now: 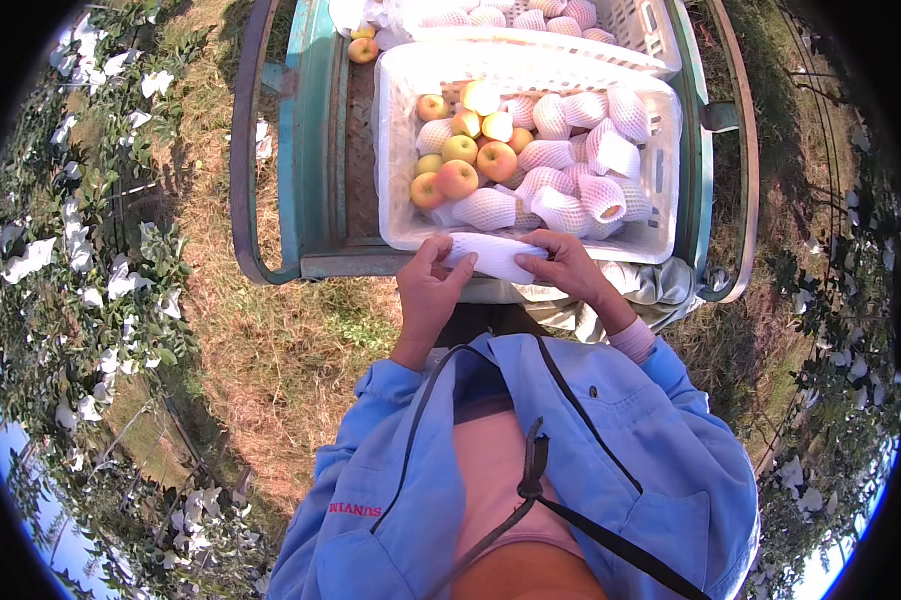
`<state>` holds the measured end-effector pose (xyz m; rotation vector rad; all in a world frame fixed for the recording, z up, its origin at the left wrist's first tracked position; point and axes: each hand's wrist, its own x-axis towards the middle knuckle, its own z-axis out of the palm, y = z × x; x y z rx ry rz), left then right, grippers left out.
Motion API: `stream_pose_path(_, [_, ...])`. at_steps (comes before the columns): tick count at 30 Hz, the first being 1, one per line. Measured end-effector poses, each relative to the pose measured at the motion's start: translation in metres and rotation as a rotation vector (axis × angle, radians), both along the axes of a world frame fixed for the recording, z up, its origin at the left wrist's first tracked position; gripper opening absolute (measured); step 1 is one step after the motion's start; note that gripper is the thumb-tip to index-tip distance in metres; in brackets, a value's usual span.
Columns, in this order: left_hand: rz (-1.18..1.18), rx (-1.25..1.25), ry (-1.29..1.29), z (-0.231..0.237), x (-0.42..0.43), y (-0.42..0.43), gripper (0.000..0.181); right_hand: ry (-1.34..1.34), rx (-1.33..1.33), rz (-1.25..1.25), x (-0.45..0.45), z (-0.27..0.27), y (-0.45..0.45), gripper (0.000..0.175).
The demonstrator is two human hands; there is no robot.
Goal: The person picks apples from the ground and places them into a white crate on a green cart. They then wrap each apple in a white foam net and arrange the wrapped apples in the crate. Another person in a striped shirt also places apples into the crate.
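Between my two hands is a white foam net sleeve (494,256), held sideways at the near rim of a white plastic crate (458,67). My left hand (431,289) pinches its left end with thumb and fingers. The right end is gripped by my right hand (570,268). Whether an apple sits inside this sleeve cannot be made out. Bare red-yellow apples (458,178) lie in the crate's left half. Sleeved apples (546,154) fill the right half and the near side, some in pinkish nets.
A second crate (664,37) with sleeved fruit stands behind. Both rest on a green metal cart bed (311,150) with curved side rails (244,150) (747,150). Loose apples (362,50) lie at the back left. A grey cloth (664,292) hangs at the near edge. Leafy trees flank dry grass (233,352).
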<state>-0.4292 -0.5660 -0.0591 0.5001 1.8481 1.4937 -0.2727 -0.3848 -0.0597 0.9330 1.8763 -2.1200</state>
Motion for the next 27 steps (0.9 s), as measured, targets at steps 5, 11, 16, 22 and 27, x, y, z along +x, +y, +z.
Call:
stream_pose_path(5, [-0.295,-0.043,-0.647,0.014,-0.029,-0.009,0.023,0.12,-0.08,0.297,-0.018,0.005,0.022,0.028])
stream_pose_path(11, [-0.6,0.0,-0.676,0.039,-0.038,-0.016,0.024,-0.025,0.051,-0.082,-0.076,-0.05,0.07,0.039])
stream_pose_path(16, [-0.949,0.196,-0.84,0.067,-0.034,-0.013,0.033,-0.315,1.003,0.178,-0.114,-0.161,0.08,0.071])
stream_pose_path(22, [-0.9,0.16,-0.987,0.07,-0.037,-0.02,0.035,-0.263,1.035,0.06,-0.123,-0.201,0.062,0.085])
stream_pose_path(27, [-0.275,0.171,-0.988,0.052,-0.044,-0.033,0.047,-0.155,0.782,-0.088,-0.116,-0.152,0.073,0.088])
